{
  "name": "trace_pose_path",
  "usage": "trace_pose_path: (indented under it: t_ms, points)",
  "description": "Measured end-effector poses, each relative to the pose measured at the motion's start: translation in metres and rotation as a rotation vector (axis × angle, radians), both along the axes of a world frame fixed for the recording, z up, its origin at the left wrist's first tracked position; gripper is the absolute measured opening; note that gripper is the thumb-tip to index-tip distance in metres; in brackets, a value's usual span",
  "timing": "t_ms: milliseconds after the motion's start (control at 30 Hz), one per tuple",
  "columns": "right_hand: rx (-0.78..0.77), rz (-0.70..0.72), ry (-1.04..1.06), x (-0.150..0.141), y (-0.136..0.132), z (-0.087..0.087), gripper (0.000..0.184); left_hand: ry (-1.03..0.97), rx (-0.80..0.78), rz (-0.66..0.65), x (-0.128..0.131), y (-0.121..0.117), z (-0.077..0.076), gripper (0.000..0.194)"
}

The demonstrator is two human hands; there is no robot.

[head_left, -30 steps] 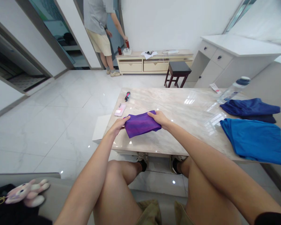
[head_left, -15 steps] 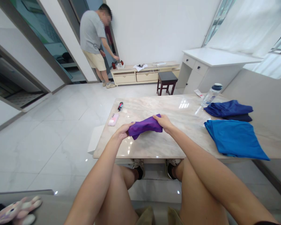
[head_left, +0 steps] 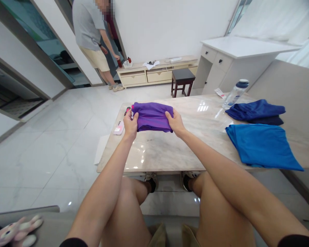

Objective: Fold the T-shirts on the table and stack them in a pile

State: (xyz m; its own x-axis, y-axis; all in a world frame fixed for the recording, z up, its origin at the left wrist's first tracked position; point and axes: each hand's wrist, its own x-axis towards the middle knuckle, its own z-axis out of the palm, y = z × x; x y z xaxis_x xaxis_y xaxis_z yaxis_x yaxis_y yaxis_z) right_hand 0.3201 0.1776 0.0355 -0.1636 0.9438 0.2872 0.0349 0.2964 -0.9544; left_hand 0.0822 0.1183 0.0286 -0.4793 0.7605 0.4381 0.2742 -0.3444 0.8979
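A folded purple cloth (head_left: 154,116) is held up above the marble-topped table (head_left: 154,154), stretched between both hands. My left hand (head_left: 130,124) grips its left end, thumb on the near face. On the opposite end my right hand (head_left: 176,122) pinches the cloth, thumb in front and fingers hidden behind. Whether the cloth is a garment cannot be made out. To the right on the table lie a folded bright blue cloth (head_left: 265,144) and, beyond it, a dark blue cloth (head_left: 257,109).
A clear water bottle (head_left: 235,94) stands at the table's far right. Near its left edge lie a pink card-like item (head_left: 118,128) and a small dark object (head_left: 127,110). Beyond are a dark stool (head_left: 183,76), a low cabinet (head_left: 134,78) and another person (head_left: 90,31).
Both hands have raised the purple cloth away from me and turned its broad face into view. The person at the back now reaches to a red bottle. The view has shifted slightly.
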Motion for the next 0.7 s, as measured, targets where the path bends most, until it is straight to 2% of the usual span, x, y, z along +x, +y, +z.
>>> trace_pose_path:
  t_ms: [33,100,167,233,267,333,367,467,567,633,700]
  points:
    - [-0.008,0.023,0.002,0.001,-0.002,0.0,0.035,-0.008,-0.004,-0.007,-0.002,-0.003,-0.002,0.055]
    - [-0.146,0.078,-0.073,0.007,-0.013,-0.003,0.037,-0.039,-0.134,-0.039,-0.004,-0.02,-0.014,0.053]
    - [-0.409,0.187,-0.259,0.016,-0.029,-0.011,0.039,-0.077,-0.393,-0.081,-0.005,-0.048,-0.035,0.05]
    - [-0.682,0.363,-0.502,0.029,-0.043,-0.021,0.038,-0.126,-0.692,-0.173,-0.009,-0.079,-0.058,0.049]
    - [-0.767,0.459,-0.605,0.036,-0.048,-0.026,0.034,-0.123,-0.806,-0.204,-0.011,-0.093,-0.068,0.049]
    - [-0.834,0.581,-0.762,0.049,-0.052,-0.036,0.021,-0.089,-0.963,-0.241,-0.018,-0.113,-0.082,0.046]
    - [-0.83,0.592,-0.807,0.054,-0.052,-0.04,0.016,-0.062,-1.018,-0.247,-0.022,-0.118,-0.087,0.044]
    - [-0.791,0.511,-0.846,0.061,-0.046,-0.051,0.014,0.02,-1.153,-0.226,-0.031,-0.114,-0.092,0.041]
    - [-0.738,0.439,-0.829,0.054,-0.04,-0.062,0.015,0.135,-1.214,-0.191,-0.033,-0.093,-0.093,0.049]
    - [-0.695,0.398,-0.842,0.044,-0.04,-0.069,0.013,0.299,-1.225,-0.14,-0.03,-0.078,-0.094,0.051]
    - [-0.656,0.366,-0.866,0.033,-0.041,-0.075,0.019,0.492,-1.226,-0.065,-0.027,-0.066,-0.095,0.045]
